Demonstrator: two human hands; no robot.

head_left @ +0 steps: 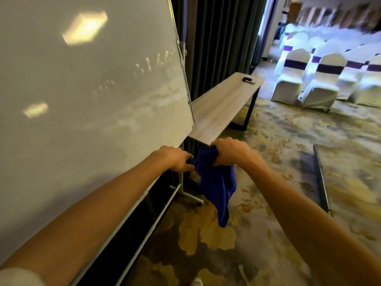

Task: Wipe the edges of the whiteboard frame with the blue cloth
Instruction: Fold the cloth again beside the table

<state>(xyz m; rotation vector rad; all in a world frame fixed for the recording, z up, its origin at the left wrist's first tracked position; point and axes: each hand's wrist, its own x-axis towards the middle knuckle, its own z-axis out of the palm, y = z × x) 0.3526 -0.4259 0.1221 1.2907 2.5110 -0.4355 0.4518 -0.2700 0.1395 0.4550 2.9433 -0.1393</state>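
1. Blue cloth (214, 182) hangs just off the whiteboard's (92, 79) lower right corner, bunched between both hands.
2. Left hand (177, 159) pinches one end; right hand (228, 152) has its grip clenched on the top.
3. Fold it to a pad, then press it along the frame edge (186, 79).
4. No containers in view.
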